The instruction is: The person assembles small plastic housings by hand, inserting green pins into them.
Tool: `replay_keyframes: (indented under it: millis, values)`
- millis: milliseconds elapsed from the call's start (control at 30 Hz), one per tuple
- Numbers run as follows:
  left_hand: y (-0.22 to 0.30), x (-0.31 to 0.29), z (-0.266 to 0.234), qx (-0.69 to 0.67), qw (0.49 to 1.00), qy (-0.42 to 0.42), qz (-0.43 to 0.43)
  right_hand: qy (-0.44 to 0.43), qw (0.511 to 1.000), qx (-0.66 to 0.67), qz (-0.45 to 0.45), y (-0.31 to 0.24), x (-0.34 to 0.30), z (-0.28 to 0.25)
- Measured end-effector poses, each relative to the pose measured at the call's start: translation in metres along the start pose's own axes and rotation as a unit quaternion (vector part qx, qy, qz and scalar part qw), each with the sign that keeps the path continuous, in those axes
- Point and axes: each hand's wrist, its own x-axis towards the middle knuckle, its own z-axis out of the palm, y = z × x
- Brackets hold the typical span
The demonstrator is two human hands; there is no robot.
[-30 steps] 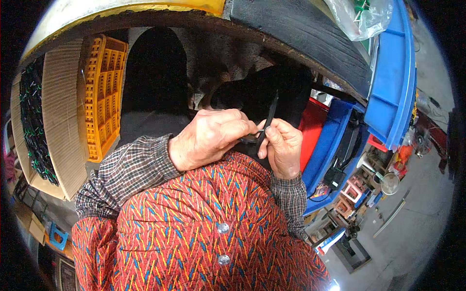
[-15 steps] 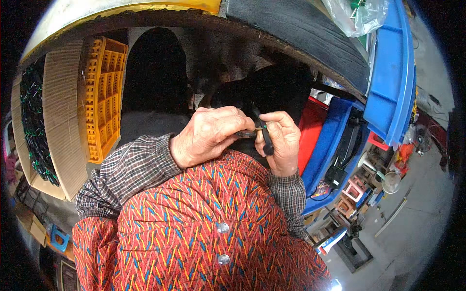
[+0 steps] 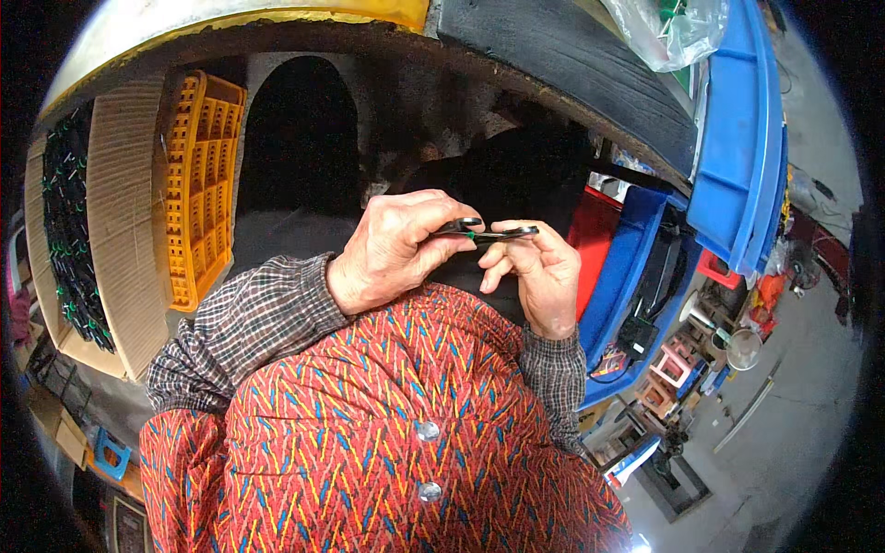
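Observation:
My left hand (image 3: 392,244) pinches a small black two-armed tool (image 3: 466,230) between thumb and fingers, above my lap. The tool has a green spot near its middle and shiny dark arms; its exact kind is too small to make out. Its right-hand arm reaches to my right hand (image 3: 539,272), whose fingers are bent and close on that end. The left end lies partly hidden in my left fingers. Below both hands is a red patterned apron (image 3: 406,396).
At left, a cardboard box (image 3: 120,221) holds many black pieces with green spots (image 3: 69,230), beside an orange plastic crate (image 3: 198,194). A dark padded table edge (image 3: 572,74) runs ahead. Blue bins (image 3: 737,147) and a red panel (image 3: 595,244) stand at right.
The tool has turned from pointing down at its right end to lying nearly level, its two arms now spread apart. My right fingers have shifted along it.

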Motion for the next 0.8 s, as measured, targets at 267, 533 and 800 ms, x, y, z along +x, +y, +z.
replay_keyframes:
  millis: [267, 533, 800]
  values:
    - [-0.001, 0.003, 0.001, 0.000, 1.000, 0.000, 0.001, 0.031, 0.999, -0.020, 0.017, 0.000, 0.004, 0.003]
    - [-0.001, 0.003, -0.002, -0.013, 1.000, 0.001, 0.014, 0.032, 0.998, 0.018, 0.045, 0.003, 0.008, 0.006]
    - [0.002, 0.002, 0.000, -0.206, 0.969, -0.008, -0.138, 0.048, 0.998, -0.032, -0.014, 0.004, 0.009, 0.010]
